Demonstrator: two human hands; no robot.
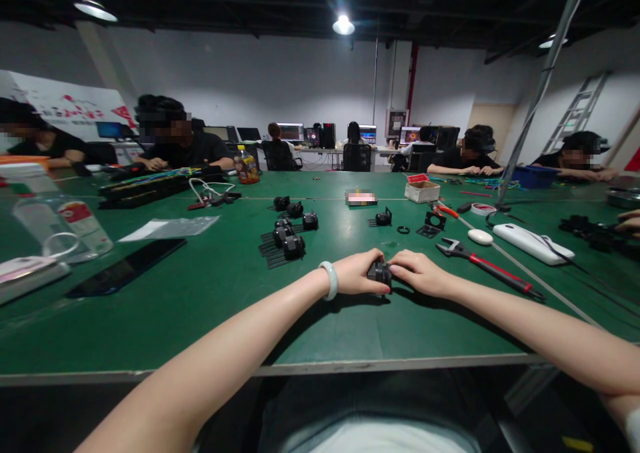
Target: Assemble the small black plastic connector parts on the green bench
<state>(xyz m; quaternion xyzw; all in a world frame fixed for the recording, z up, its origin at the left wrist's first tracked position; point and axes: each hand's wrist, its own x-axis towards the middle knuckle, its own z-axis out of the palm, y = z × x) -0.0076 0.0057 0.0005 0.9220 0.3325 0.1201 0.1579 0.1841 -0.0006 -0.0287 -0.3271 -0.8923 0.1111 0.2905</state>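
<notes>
Both of my hands meet over a small black plastic part (380, 273) on the green table (200, 306). My left hand (356, 273), with a pale bangle at the wrist, curls its fingers round the part's left side. My right hand (419, 273) grips the right side, fingers pressed together. Much of the part is hidden between the fingers. A cluster of similar black parts (287, 236) lies to the far left of my hands, and one more black part (383, 218) sits beyond them.
An adjustable wrench with a red handle (487, 264) lies right of my hands, near a white mouse (480, 236) and a white device (533, 243). A phone (127, 273), a bottle (60, 220) and a plastic bag (170, 228) are at left. Several people sit around the table.
</notes>
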